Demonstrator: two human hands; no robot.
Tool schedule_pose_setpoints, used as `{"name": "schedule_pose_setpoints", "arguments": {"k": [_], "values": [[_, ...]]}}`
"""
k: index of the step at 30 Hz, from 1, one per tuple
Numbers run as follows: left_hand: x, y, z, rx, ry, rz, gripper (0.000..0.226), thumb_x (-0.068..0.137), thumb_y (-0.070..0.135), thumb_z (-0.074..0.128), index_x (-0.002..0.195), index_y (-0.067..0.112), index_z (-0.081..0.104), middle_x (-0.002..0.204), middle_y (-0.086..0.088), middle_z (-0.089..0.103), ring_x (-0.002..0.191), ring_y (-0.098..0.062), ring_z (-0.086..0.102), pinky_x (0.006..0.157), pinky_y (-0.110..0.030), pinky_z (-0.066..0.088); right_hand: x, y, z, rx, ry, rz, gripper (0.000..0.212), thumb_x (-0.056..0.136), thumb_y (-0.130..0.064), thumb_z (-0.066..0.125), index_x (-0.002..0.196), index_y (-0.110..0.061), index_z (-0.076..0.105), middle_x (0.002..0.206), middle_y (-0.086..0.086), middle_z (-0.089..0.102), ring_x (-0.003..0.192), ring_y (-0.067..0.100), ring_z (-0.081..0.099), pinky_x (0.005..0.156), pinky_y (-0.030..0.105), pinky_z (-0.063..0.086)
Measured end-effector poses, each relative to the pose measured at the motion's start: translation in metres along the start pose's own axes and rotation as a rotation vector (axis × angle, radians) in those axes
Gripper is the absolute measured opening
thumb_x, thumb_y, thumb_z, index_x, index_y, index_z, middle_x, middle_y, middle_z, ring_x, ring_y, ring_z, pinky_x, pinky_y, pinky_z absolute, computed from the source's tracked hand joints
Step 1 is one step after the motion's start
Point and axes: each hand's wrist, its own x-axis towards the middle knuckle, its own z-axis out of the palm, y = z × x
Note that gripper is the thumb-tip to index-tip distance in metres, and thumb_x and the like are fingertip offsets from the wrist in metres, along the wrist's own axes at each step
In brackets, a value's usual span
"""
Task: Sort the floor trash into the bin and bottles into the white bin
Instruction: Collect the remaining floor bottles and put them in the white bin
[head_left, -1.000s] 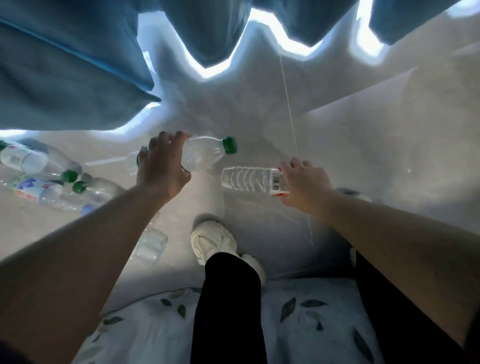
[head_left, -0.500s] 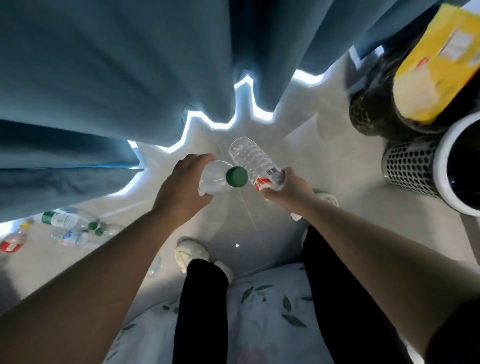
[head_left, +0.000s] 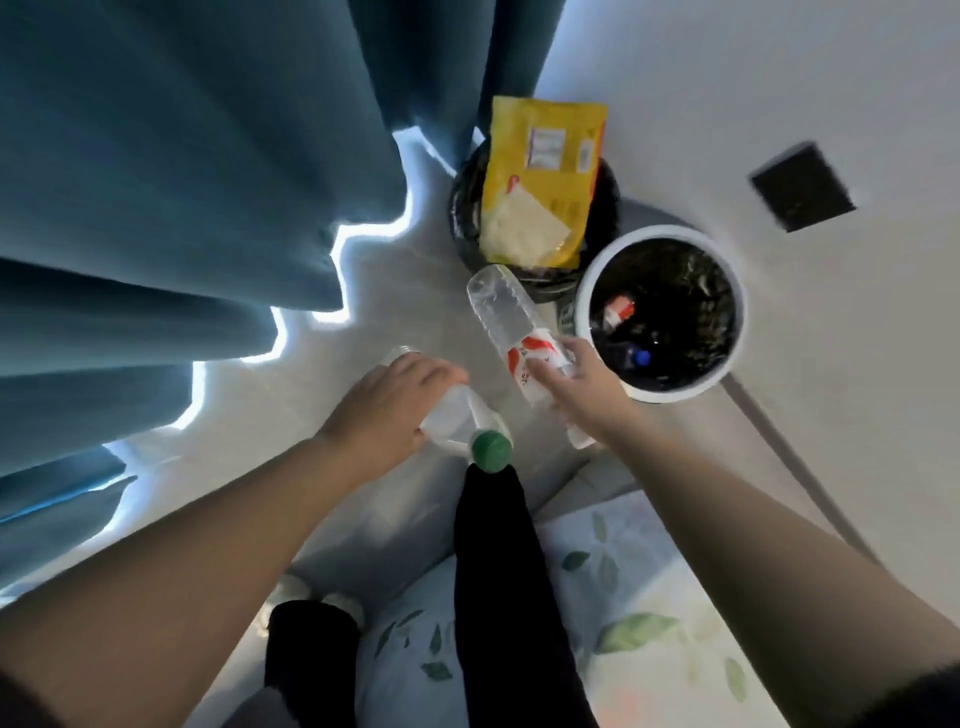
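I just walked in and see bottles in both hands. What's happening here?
A person is sorting floor litter. The left hand grips a green-capped bottle, and the right hand holds a red-labelled bottle just beside the white bin, neither dropped in yet. The white bin already has items inside, and the dark bin next to it holds a yellow bag.

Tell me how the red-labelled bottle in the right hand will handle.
The red-labelled bottle looks clear and empty, so probably light. Its thin ribbed wall likely dents if the right hand squeezes. Being round, it would probably roll if laid on the floor.
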Motion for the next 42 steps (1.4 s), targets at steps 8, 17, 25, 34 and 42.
{"name": "schedule_pose_setpoints", "arguments": {"k": [8, 17, 25, 34, 42], "values": [[0.151, 0.092, 0.032, 0.147, -0.072, 0.282, 0.08, 0.067, -0.006, 0.07, 0.137, 0.024, 0.046, 0.14, -0.003, 0.046, 0.131, -0.025, 0.038, 0.095, -0.043, 0.044, 0.033, 0.089, -0.118, 0.138, 0.121, 0.159, 0.088, 0.067, -0.065, 0.054, 0.145, -0.038, 0.024, 0.136, 0.004, 0.054, 0.11, 0.028, 0.06, 0.096, 0.051, 0.048], [0.265, 0.117, 0.068, 0.521, -0.283, 0.54, 0.082, 0.083, -0.001, 0.061, 0.146, 0.032, 0.02, 0.156, -0.001, 0.018, 0.143, -0.024, 0.015, 0.106, -0.036, 0.031, 0.112, 0.137, -0.156, -0.094, 0.165, 0.234, 0.067, 0.095, -0.048, 0.045, 0.151, -0.022, 0.018, 0.143, 0.01, 0.047, 0.124, 0.034, 0.048, 0.099, 0.041, 0.038], [0.342, 0.107, 0.116, 0.675, -0.381, 0.66, 0.08, 0.085, 0.007, 0.063, 0.144, 0.034, 0.017, 0.155, -0.003, 0.018, 0.142, -0.025, 0.019, 0.101, -0.036, 0.038, 0.201, 0.15, -0.151, -0.277, 0.198, 0.217, 0.072, 0.089, -0.056, 0.042, 0.149, -0.023, 0.019, 0.137, 0.016, 0.049, 0.117, 0.036, 0.052, 0.093, 0.043, 0.044], [0.354, 0.098, 0.134, 0.625, -0.543, 0.379, 0.065, 0.093, 0.023, 0.047, 0.15, 0.029, 0.017, 0.152, -0.011, 0.026, 0.135, -0.03, 0.031, 0.107, -0.046, 0.033, 0.229, 0.159, -0.124, -0.365, 0.084, 0.182, 0.055, 0.098, -0.04, 0.042, 0.147, -0.018, 0.029, 0.138, 0.019, 0.042, 0.118, 0.038, 0.05, 0.094, 0.045, 0.046], [0.322, 0.123, 0.145, 0.533, -0.627, 0.163, 0.107, 0.074, 0.085, 0.038, 0.153, 0.022, 0.004, 0.158, -0.021, -0.005, 0.143, -0.044, 0.01, 0.117, -0.056, 0.008, 0.216, 0.164, -0.117, -0.393, 0.045, 0.162, 0.052, 0.097, -0.042, 0.041, 0.145, -0.022, 0.035, 0.133, 0.011, 0.052, 0.116, 0.032, 0.053, 0.092, 0.045, 0.048]]}}
